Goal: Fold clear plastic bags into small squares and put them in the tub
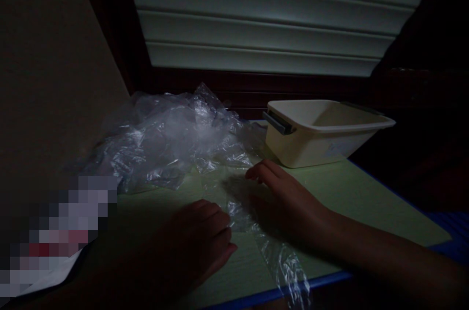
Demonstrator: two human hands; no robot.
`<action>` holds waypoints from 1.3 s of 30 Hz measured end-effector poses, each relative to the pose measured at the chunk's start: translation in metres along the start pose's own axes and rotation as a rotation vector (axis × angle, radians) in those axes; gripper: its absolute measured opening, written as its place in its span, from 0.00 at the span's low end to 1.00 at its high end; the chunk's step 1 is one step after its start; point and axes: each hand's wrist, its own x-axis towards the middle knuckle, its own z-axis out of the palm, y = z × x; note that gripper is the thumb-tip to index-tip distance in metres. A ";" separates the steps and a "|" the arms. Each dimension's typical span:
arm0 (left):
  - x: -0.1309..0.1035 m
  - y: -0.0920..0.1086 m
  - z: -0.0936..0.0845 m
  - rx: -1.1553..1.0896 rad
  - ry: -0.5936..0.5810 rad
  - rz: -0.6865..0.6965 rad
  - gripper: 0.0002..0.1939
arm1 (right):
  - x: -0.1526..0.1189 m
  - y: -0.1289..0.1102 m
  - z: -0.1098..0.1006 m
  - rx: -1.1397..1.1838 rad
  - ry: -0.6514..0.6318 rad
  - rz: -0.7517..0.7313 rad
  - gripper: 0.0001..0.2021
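Clear plastic film [238, 210] lies flat on a pale green table [366, 202], and a crinkled strip of it hangs over the front edge. My left hand [205, 241] is at the film's left side with its fingers curled; whether anything is between them is hidden in the dark. My right hand [274, 183] hovers over the film from the right, fingers bent and partly hidden, with a shadow beneath. A large heap of crumpled clear plastic bags [172, 134] is behind my left hand.
A cream plastic bin [308, 141] with a dark grey handle stands at the table's back right. A pixelated item [73, 232] is at the left edge. Behind the table is a slatted panel [264, 22] in a dark frame. The scene is dim.
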 end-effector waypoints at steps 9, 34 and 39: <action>-0.001 -0.005 0.005 0.019 -0.010 0.015 0.07 | 0.005 -0.011 -0.007 -0.030 -0.312 -0.238 0.09; -0.002 -0.001 -0.001 0.011 -0.087 0.034 0.12 | 0.007 -0.012 -0.021 0.256 -0.429 -0.114 0.12; -0.003 -0.003 0.001 -0.036 -0.082 0.004 0.05 | 0.003 -0.015 -0.035 0.266 -0.585 -0.205 0.23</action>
